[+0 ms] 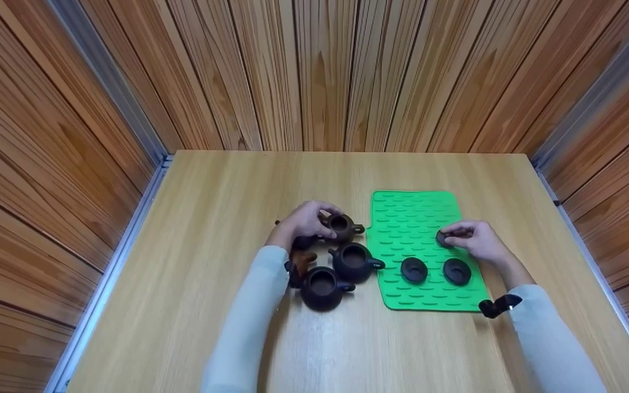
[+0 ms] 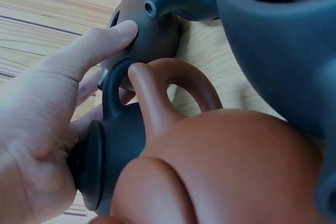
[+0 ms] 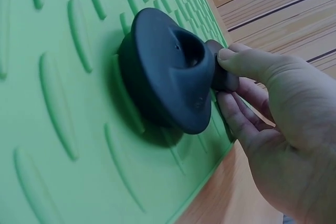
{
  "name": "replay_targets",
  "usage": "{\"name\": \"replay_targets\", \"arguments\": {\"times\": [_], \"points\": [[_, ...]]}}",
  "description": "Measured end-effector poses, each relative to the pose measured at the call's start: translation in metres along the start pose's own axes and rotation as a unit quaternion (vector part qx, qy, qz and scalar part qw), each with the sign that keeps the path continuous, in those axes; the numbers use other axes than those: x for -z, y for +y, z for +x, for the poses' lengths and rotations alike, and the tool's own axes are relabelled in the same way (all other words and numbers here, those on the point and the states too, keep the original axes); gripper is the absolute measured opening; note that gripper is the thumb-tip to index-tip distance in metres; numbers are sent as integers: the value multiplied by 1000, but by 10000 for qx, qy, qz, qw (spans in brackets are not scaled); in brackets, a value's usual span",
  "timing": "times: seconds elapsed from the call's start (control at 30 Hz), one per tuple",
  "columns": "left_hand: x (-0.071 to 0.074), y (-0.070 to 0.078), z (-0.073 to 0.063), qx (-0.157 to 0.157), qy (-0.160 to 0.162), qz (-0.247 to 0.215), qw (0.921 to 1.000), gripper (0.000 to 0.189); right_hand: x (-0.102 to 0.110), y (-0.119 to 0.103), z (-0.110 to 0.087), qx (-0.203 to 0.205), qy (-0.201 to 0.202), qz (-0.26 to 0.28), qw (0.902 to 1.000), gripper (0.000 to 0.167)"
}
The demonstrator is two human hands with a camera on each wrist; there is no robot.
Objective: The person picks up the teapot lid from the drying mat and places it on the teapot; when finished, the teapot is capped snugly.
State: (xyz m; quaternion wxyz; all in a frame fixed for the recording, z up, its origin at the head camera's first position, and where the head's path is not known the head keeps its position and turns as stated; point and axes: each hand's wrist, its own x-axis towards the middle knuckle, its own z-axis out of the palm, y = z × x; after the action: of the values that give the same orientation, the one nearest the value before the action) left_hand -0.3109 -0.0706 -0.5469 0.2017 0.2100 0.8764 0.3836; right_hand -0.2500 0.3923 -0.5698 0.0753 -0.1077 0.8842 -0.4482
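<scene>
My left hand holds a small brown lidless teapot, its thumb on the teapot's body and its other fingers partly hidden behind. Below that palm are a dark lidded teapot and a reddish-brown lidded teapot. Two dark lidless teapots, one nearer the mat and one at the front, stand close by. Over the mat's right side, my right hand pinches a small brown lid between thumb and fingers. Whether that lid touches the mat I cannot tell.
On the green ridged mat lie two larger dark lids, one left and one right. The right one sits close to my right fingers. Wood-plank walls border the wooden table at the back and sides.
</scene>
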Motion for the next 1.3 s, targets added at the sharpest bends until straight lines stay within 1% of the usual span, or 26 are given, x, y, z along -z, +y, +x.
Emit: {"name": "replay_targets", "arguments": {"times": [0.13,0.4,0.57,0.67,0.87,1.0,1.13,1.3], "points": [[0,0,1,-4,68,70,10000,57,0,-4,0,33,-12,-141,9999,23],[-1,0,2,-18,5,57,10000,58,-2,-18,-1,76,-35,-460,9989,21],[-1,0,1,-26,1,35,10000,57,-6,-27,-2,28,32,-577,9983,20],[0,0,0,18,11,-19,10000,57,-10,-30,-3,9,65,-613,9981,20],[0,-1,-1,40,17,-86,10000,57,-16,-34,-2,-31,258,-703,9972,19],[0,-1,-1,50,24,-91,9999,58,-19,-40,0,-82,366,-698,9969,20],[0,0,-1,69,35,-57,10000,58,-22,-47,2,-51,466,-684,9966,20],[0,1,-1,53,28,-21,10000,58,-31,-54,6,-29,482,-683,9965,19]]}}
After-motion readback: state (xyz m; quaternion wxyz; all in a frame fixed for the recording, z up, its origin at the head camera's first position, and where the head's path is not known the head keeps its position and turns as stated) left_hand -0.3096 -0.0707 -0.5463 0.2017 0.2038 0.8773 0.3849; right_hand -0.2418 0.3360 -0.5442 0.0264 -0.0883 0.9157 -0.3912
